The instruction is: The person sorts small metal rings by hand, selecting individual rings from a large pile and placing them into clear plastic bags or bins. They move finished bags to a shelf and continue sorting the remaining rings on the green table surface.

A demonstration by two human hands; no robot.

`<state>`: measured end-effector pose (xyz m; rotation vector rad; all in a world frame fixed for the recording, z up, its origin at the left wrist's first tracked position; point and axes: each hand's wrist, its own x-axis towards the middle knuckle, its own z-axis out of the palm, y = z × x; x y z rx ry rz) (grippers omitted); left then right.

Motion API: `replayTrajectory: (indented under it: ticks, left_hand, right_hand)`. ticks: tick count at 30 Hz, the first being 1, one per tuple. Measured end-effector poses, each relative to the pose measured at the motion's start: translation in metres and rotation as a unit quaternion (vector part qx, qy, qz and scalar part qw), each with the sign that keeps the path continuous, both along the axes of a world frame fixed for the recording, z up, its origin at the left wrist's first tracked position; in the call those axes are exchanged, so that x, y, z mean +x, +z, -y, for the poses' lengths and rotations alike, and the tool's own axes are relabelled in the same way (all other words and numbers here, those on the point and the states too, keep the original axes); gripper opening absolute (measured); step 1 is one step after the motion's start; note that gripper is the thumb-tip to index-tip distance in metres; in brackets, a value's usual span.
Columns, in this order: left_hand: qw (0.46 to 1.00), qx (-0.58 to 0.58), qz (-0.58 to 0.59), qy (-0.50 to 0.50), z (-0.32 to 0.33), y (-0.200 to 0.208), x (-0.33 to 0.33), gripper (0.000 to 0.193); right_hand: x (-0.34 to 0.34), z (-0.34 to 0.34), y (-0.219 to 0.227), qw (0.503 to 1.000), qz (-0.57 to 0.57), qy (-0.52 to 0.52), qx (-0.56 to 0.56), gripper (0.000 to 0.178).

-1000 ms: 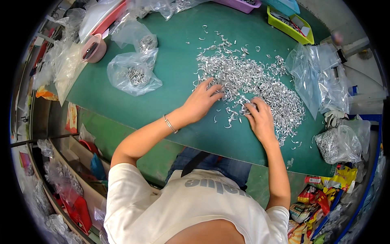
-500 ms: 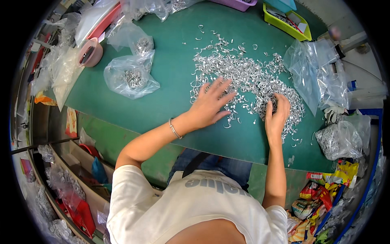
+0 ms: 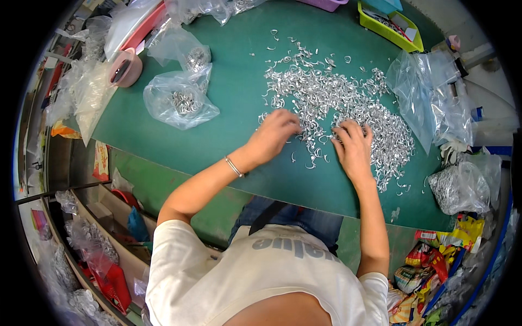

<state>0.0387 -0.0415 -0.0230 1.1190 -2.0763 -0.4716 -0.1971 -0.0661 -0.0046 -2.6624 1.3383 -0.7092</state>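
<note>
Both hands rest on a wide heap of small silver metal pieces (image 3: 337, 103) spread over the middle of the green table (image 3: 239, 103). The left hand (image 3: 275, 132) lies at the heap's near left edge, fingers curled down into the pieces; whether it has pinched any cannot be told from this view. The right hand (image 3: 353, 148) lies flat and open on the pieces, fingers spread, gripping nothing visible. Risk one: the heap has no border, and loose pieces already lie scattered toward the near table edge (image 3: 304, 190); a sweeping stroke of either palm could push more over that edge into the lap or onto the floor. Risk two: the pieces look thin and cut from sheet, so bare fingers pressed into them could be nicked. Risk three: a bracelet (image 3: 234, 166) on the left wrist sits just behind the heap and could snag or drag pieces along. Risk four: the clear bag of like parts (image 3: 181, 101) to the left lies open-mouthed and well apart from the heap, and another filled bag (image 3: 459, 187) sits at the right table corner near the edge; a knock from an elbow could spill either and mix sorted stock with unsorted. A yellow tray (image 3: 387, 28) stands at the far side, out of harm's way.
</note>
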Motion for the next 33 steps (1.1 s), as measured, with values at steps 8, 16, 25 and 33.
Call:
replayTrajectory:
  ticks: [8, 16, 25, 33]
  left_hand:
    - [0.819, 0.286, -0.488, 0.094, 0.043, 0.013, 0.015, 0.022]
    - [0.959, 0.178, -0.183, 0.121, 0.027, 0.035, 0.02, 0.037]
    - [0.993, 0.018, 0.087, 0.072, -0.021, 0.012, 0.017, 0.034]
    - [0.975, 0.092, -0.102, 0.172, -0.012, 0.01, 0.027, 0.022]
  right_hand:
    - [-0.011, 0.003, 0.005, 0.991, 0.047, -0.12, -0.037, 0.009]
    - [0.042, -0.003, 0.009, 0.994, 0.093, 0.042, 0.04, 0.025]
    - [0.023, 0.002, -0.005, 0.998, 0.038, -0.038, -0.02, 0.008]
    - [0.013, -0.002, 0.007, 0.985, 0.141, -0.102, 0.023, 0.004]
